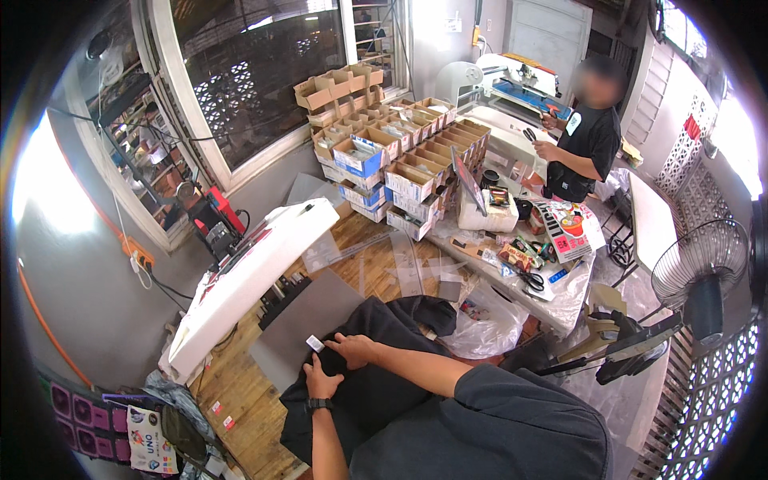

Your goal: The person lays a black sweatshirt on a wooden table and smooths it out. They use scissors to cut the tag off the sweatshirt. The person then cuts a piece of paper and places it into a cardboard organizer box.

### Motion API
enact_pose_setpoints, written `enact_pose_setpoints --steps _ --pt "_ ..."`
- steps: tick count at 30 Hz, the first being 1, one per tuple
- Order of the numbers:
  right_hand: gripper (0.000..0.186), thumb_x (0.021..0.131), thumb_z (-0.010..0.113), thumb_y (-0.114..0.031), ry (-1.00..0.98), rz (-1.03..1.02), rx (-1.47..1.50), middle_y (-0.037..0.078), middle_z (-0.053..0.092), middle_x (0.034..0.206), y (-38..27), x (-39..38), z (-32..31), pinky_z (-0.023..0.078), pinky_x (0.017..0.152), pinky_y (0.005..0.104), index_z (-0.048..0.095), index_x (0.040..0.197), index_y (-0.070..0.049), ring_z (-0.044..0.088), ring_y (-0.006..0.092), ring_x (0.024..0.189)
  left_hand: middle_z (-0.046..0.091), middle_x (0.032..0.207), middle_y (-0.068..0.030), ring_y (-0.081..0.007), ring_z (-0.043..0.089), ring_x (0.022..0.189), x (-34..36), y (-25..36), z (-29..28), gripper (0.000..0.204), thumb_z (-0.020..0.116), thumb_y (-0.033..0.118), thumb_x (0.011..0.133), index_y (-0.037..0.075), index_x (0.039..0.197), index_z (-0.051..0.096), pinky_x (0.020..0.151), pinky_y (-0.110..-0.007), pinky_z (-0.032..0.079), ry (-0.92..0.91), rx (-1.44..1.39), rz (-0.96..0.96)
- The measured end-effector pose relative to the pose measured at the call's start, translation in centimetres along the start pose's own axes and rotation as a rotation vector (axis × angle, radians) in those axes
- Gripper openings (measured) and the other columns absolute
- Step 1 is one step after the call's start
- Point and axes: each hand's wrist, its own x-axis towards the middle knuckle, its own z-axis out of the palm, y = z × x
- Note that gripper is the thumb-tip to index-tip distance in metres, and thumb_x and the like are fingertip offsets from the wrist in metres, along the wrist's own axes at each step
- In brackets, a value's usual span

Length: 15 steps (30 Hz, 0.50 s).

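Note:
A black garment (376,396) lies bunched in front of me, its far edge draped over a flat grey board (296,312). At that edge sits a small white label (314,343). My right hand (354,350) is closed on the cloth just right of the label, fingertips close to it. Below the label, my left hand (322,379), with a dark watch on its wrist, grips the same cloth with thumb and fingers curled. The cloth hides some of the fingertips.
A white machine arm (248,280) slants up at the left of the board. Cardboard bins (408,160) stand beyond the wooden table (256,400). At right are a cluttered table with scissors (531,280), a plastic bag (488,328) and a fan (700,272). Another person (588,132) stands far right holding scissors.

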Motion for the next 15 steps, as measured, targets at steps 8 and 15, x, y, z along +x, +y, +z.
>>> enact_pose_setpoints --steps 8,15 --pt "0.074 0.072 0.068 -0.01 0.202 -0.035 0.236 0.018 0.055 0.118 3.0 -2.8 1.2 0.053 0.088 0.0403 0.044 0.142 -0.007 0.062 0.0339 0.107 0.048 0.116 -0.0241 -0.0421 0.055 0.106 0.1 1.2 0.8 0.103 0.083 0.024 0.058 0.001 0.146 0.036 0.095 -0.044 0.049 0.029 -0.056 0.04" --pt "0.019 0.083 0.059 -0.013 1.057 0.552 0.205 0.017 0.068 0.094 9.0 -18.0 -13.1 0.052 0.08 0.0434 0.07 0.096 -0.006 0.065 0.0354 0.09 0.048 0.112 -0.022 -0.0412 0.054 0.106 -0.6 -1.1 0.5 0.098 0.078 0.024 0.059 0.001 0.146 0.039 0.096 -0.044 0.046 0.104 -0.081 0.029"
